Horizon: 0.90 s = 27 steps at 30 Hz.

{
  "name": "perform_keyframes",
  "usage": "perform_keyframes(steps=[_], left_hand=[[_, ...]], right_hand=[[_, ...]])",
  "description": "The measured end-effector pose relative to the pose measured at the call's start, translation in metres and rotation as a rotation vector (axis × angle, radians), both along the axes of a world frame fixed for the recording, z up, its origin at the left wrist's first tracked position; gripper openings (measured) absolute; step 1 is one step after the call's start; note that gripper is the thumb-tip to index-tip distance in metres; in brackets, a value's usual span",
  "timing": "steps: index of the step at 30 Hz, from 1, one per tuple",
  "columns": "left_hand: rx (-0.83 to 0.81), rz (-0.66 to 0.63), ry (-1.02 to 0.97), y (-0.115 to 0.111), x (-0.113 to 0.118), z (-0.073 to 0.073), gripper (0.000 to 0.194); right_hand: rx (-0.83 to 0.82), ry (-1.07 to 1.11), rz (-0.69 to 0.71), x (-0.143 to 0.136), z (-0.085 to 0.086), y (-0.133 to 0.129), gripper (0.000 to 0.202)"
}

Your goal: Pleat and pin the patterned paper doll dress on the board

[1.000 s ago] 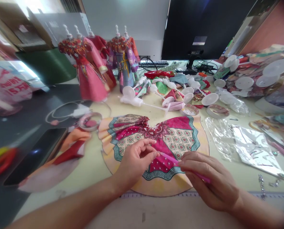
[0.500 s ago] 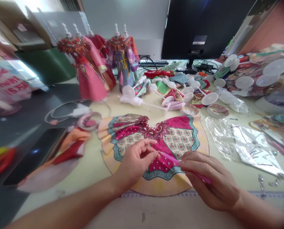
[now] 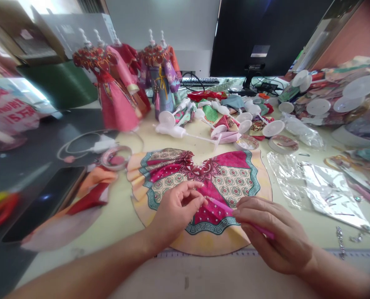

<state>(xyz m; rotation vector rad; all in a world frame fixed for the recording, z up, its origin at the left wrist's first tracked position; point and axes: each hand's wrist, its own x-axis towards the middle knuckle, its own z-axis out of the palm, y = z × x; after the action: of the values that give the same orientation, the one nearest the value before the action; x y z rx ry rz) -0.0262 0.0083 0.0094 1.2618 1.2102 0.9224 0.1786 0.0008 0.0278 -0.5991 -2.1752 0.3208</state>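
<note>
A patterned doll skirt piece (image 3: 237,182) in magenta, cream and teal lies spread on the table, gathered at its top left. Small pale beads or studs dot its lower magenta panel. My left hand (image 3: 180,205) is over the middle of the fabric, thumb and forefinger pinched together. What they hold, if anything, is too small to make out. My right hand (image 3: 273,232) grips a slim pink pen-shaped tool (image 3: 220,204), and its tip meets the left fingertips. Part of the skirt's lower edge is covered by my hands.
A ruler (image 3: 169,253) lies under the skirt's near edge. Dressed doll forms (image 3: 119,99) stand at the back left, with white stands (image 3: 174,131) and cloth scraps behind the skirt. To the right are a silvery bag (image 3: 332,193) and bead strands (image 3: 340,243); at left, a phone (image 3: 45,203) and scissors (image 3: 1,209).
Hardly anything differs. Both hands keep their place over the skirt, the tool's tip still at the left fingertips; the view has shifted very slightly.
</note>
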Motion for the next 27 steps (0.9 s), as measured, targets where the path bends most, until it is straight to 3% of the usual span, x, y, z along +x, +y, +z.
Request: perform_keyframes(steps=[11, 17, 23, 27], left_hand=[[0.043, 0.063, 0.048, 0.001, -0.003, 0.004, 0.021], [0.119, -0.020, 0.214, 0.002, -0.003, 0.004, 0.021], [0.451, -0.200, 0.488, 0.003, -0.007, 0.008, 0.024], [0.683, -0.312, 0.559, 0.004, -0.011, 0.005, 0.030]], right_hand=[[0.022, -0.077, -0.008, 0.000, -0.006, 0.002, 0.018], [-0.042, -0.157, -0.016, -0.001, -0.010, 0.005, 0.014], [-0.044, -0.170, -0.057, -0.001, -0.012, 0.006, 0.012], [-0.043, -0.152, -0.060, 0.001, -0.012, 0.006, 0.012]])
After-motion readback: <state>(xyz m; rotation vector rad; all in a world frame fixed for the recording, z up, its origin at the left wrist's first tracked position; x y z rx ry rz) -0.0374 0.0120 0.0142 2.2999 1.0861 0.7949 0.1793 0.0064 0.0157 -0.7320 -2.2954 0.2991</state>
